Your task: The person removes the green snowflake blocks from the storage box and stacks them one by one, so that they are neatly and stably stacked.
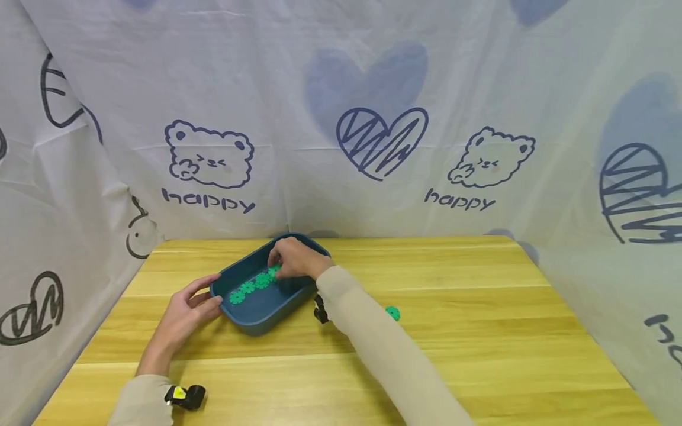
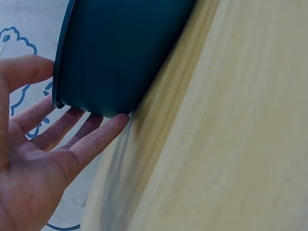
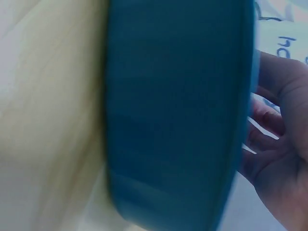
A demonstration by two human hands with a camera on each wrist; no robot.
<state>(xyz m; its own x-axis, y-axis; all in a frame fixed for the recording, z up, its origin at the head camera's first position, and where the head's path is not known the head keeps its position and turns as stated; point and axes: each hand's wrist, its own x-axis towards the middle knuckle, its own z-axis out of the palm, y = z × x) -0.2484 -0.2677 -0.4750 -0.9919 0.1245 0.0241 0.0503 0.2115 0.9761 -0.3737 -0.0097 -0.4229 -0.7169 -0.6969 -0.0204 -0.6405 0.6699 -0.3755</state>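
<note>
A dark blue bin (image 1: 253,323) stands at an angle on the wooden table. My left hand (image 1: 187,310) touches the bin's left end from outside, its fingers spread and fairly straight; in the left wrist view, the left hand (image 2: 45,154) has fingertips against the wall and rim. Inside the bin, several green notched discs (image 1: 248,287) lie in a row along the floor. My right hand (image 1: 295,258) reaches over the near rim, its fingers bent around a green disc at the row's far end. In the right wrist view the bin wall hides the fingertips of the right hand (image 3: 284,130).
Another green notched disc (image 1: 392,312) lies on the wooden table (image 1: 479,331), just beyond the right sleeve. A white cloth (image 1: 298,177) with drawn bears and hearts hangs behind the table and at both sides. Black wrist cameras (image 1: 186,397) sit on both sleeves.
</note>
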